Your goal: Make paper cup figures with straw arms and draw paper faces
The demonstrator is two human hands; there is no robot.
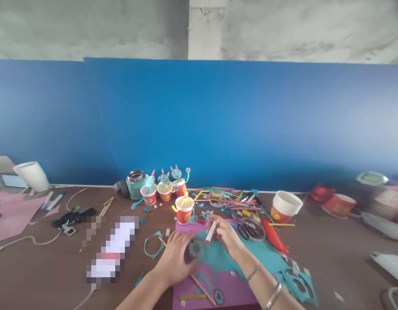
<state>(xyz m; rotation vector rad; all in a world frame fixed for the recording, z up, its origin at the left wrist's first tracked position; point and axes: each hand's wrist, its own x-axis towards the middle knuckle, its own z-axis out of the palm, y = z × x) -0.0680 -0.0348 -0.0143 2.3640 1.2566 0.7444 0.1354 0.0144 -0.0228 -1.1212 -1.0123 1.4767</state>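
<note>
Behind everything in front of you, a blue partition [231, 125] runs along the far edge of the brown table [318, 241]. On the table before you lies a purple sheet [199, 304], with a blue-green sheet [214, 260] over part of it. Your hands are apart above these sheets: your left hand [177, 254] spreads beside a grey roll, thumb and fingers around its left side, though you cannot tell whether they grip it; your right hand [227, 234] pinches a marker. Past your right hand, a large paper cup [287, 204] stands near the far edge, and a heap of coloured stems [226, 199] lies to its left. At the left end of the line of small cups is a green jar [136, 189]. Nearest you in that group, a small red-and-white cup [185, 212] carries a yellow twisted stem. A thin stick [203, 284] slants across the purple sheet. The marker [211, 233] tilts red end down, just right of the grey roll [200, 250]. Near the stick's lower end lies a small round cutout [219, 296] with a red heart.
</note>
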